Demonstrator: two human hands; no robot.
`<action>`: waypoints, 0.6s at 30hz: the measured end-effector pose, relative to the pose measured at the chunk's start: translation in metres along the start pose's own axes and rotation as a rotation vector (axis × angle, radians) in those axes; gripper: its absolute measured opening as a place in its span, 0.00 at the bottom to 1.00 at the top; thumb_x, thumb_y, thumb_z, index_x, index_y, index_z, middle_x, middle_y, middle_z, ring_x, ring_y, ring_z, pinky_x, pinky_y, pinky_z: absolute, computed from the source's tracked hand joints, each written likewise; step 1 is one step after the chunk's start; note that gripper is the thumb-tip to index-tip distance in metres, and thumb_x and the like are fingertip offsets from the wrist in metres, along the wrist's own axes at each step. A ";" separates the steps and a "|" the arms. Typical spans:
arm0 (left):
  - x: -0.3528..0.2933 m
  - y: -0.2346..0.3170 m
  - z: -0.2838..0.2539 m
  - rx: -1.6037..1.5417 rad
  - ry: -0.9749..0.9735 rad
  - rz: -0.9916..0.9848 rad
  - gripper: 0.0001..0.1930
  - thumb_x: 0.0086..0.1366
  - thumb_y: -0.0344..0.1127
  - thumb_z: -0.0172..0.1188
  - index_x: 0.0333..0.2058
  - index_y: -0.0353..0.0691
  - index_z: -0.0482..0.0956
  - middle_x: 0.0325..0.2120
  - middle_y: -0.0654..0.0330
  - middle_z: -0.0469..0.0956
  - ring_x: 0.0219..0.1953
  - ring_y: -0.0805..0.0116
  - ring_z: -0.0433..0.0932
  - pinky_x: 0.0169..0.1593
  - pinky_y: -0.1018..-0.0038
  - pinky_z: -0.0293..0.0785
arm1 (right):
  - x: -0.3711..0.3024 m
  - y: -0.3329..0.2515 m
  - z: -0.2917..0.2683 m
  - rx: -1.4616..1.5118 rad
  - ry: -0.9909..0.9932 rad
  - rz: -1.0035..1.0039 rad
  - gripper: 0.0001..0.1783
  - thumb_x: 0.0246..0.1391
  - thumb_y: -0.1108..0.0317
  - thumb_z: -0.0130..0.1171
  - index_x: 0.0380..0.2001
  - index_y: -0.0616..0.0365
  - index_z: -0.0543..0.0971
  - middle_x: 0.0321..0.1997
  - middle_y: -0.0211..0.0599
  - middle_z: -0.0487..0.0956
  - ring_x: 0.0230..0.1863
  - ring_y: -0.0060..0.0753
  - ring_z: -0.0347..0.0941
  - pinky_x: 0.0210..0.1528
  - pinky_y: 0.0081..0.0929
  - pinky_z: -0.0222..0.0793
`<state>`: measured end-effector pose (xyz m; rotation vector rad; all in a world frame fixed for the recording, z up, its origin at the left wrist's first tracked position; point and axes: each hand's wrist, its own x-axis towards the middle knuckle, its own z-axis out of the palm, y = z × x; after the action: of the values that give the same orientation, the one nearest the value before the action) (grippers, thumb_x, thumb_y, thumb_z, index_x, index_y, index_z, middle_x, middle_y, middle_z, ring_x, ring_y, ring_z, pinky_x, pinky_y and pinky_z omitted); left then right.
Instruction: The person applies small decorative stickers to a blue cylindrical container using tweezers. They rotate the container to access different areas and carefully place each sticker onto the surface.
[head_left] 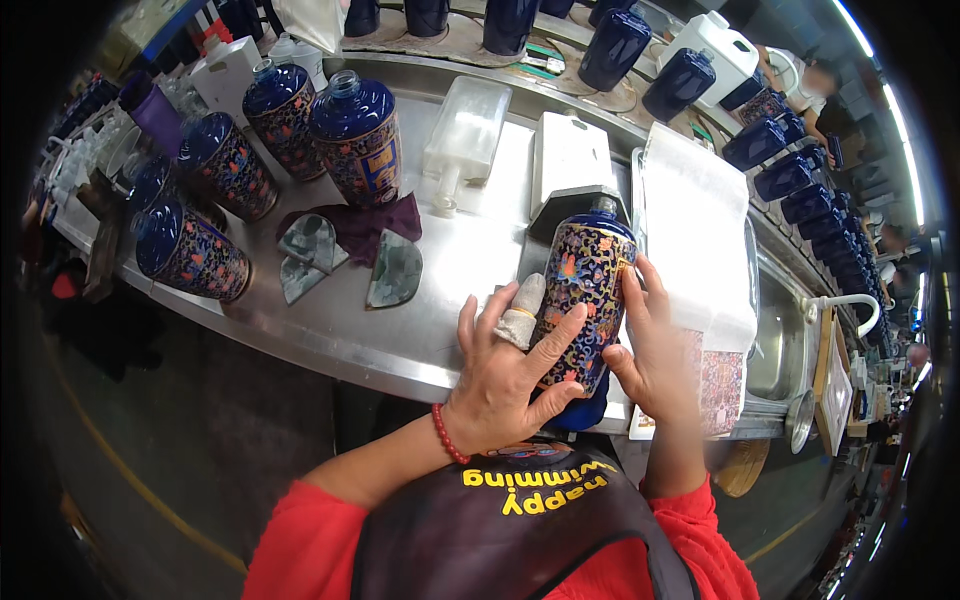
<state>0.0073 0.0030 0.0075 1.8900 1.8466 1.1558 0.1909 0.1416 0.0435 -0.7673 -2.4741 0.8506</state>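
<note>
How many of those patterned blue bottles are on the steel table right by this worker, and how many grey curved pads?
Blue ceramic bottles with colourful floral pattern, standing at the left: 5
Same patterned bottle held by both hands: 1
Grey curved pads: 3
Total: 9

Factory bottling line: steel workbench (400,340), rows of blue bottles (790,175).

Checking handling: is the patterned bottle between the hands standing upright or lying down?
Lying down: the bottle rests lengthwise on the steel counter, left hand and right hand gripping its sides.
</note>
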 end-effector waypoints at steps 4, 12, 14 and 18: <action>0.001 0.000 0.000 -0.013 -0.016 0.002 0.37 0.67 0.61 0.58 0.71 0.57 0.65 0.68 0.38 0.61 0.69 0.37 0.52 0.68 0.33 0.38 | -0.001 0.003 -0.002 -0.045 -0.018 0.006 0.47 0.63 0.36 0.56 0.74 0.56 0.60 0.78 0.58 0.50 0.67 0.60 0.66 0.66 0.47 0.68; 0.004 0.000 0.000 -0.027 0.015 0.024 0.38 0.66 0.61 0.60 0.72 0.58 0.64 0.67 0.37 0.61 0.69 0.37 0.52 0.68 0.34 0.37 | 0.008 -0.005 -0.008 -0.127 0.044 -0.040 0.46 0.63 0.37 0.56 0.74 0.56 0.61 0.78 0.58 0.52 0.67 0.58 0.67 0.66 0.46 0.68; 0.004 0.000 -0.001 -0.029 0.009 0.020 0.39 0.66 0.61 0.60 0.72 0.58 0.63 0.67 0.37 0.60 0.69 0.37 0.52 0.68 0.34 0.37 | 0.014 -0.008 -0.011 -0.147 0.019 -0.035 0.45 0.63 0.36 0.55 0.73 0.55 0.63 0.78 0.59 0.52 0.65 0.57 0.68 0.65 0.45 0.68; 0.005 0.000 -0.002 -0.051 0.030 0.015 0.40 0.65 0.60 0.60 0.73 0.56 0.62 0.68 0.37 0.60 0.69 0.37 0.52 0.68 0.34 0.37 | 0.024 -0.011 -0.011 -0.254 0.015 0.009 0.43 0.64 0.35 0.52 0.72 0.54 0.66 0.77 0.59 0.54 0.61 0.54 0.69 0.63 0.44 0.69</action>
<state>0.0057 0.0068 0.0105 1.8726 1.8036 1.2303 0.1745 0.1534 0.0634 -0.8657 -2.5976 0.5366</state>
